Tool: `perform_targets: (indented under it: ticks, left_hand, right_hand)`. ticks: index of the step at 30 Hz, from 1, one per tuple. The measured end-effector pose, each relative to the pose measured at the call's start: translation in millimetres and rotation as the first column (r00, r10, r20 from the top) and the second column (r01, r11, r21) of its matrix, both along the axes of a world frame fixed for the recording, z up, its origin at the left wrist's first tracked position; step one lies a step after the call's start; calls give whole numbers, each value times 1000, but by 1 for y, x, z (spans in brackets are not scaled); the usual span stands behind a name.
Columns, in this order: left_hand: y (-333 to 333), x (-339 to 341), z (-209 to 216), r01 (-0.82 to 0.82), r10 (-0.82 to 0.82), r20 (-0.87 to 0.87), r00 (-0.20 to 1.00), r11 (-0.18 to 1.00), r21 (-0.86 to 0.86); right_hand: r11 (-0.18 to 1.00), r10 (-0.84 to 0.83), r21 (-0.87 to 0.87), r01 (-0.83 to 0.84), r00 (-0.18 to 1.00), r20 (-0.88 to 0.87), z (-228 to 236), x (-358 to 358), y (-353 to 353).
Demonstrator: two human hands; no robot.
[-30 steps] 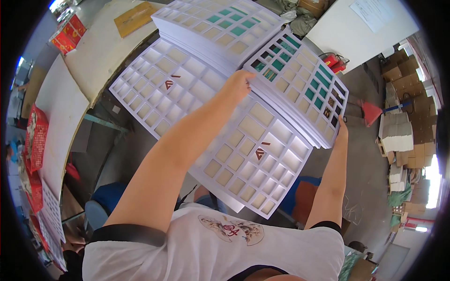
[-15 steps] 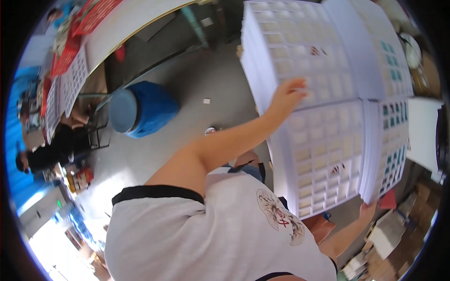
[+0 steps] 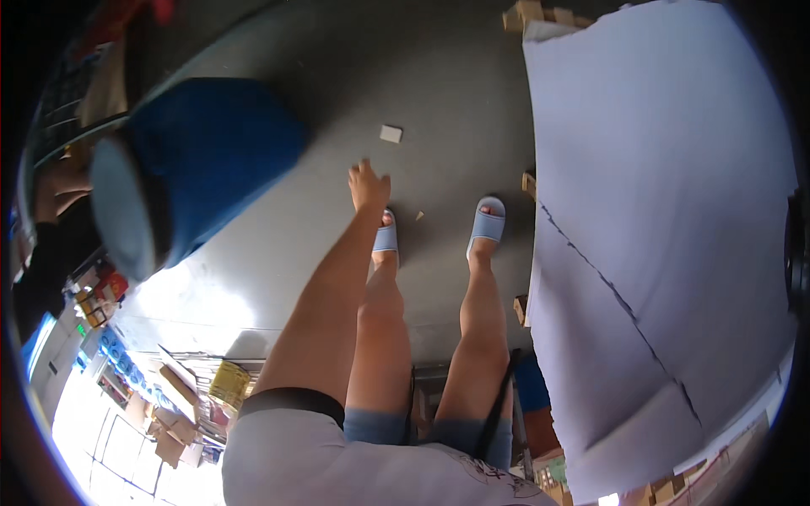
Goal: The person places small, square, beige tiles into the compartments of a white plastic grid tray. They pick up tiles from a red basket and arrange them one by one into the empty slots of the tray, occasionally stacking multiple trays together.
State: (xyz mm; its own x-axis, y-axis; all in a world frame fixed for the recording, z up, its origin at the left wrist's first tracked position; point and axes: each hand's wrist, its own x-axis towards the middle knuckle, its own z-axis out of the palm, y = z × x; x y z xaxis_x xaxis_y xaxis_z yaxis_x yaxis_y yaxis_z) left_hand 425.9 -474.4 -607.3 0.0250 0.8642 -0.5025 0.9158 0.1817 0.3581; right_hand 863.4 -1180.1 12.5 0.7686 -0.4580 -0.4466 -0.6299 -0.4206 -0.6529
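Observation:
My left hand (image 3: pixel 369 187) reaches down over the grey floor, its fingers loosely apart with nothing visible between them. It overlaps the view just above one of my blue slippers (image 3: pixel 386 239). Beyond the fingertips a small white block-like piece (image 3: pixel 391 133) lies on the floor; the hand appears apart from it. To the right rises the tall white side of a stack (image 3: pixel 633 169), crossed by a jagged dark gap. My right hand and forearm do not show.
A big blue drum (image 3: pixel 211 160) with a grey lid stands at the left. Wooden blocks (image 3: pixel 529 184) stick out under the stack's edge. A person's dark sleeve (image 3: pixel 63 244) shows at far left. Cardboard boxes (image 3: pixel 173 426) and a yellow container (image 3: pixel 228 384) are at lower left.
My view has swung down toward the floor, and the gridded tops of the stacks have left it. My left hand has moved off the stack, over the floor. My right hand has gone from sight.

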Motion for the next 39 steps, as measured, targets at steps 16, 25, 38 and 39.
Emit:
perform_targets:
  ticks: [16,25,38,39]
  left_hand:
    - [33,64,-74,-211,201,-68,977,952,-221]
    - [50,45,236,-146,531,790,306,846,-513]
    - [23,325,679,432,-161,986,50,893,124]
    - [8,341,687,449,-173,983,68,885,124]
  right_hand:
    - [986,39,-167,-28,997,65,-32,2,18]
    - [998,4,-52,20,908,419,11,-54,-124]
    - [991,133,-45,-129,834,536,-19,42,-26]
    - [981,190,-75,-180,802,566,-29,50,-28]
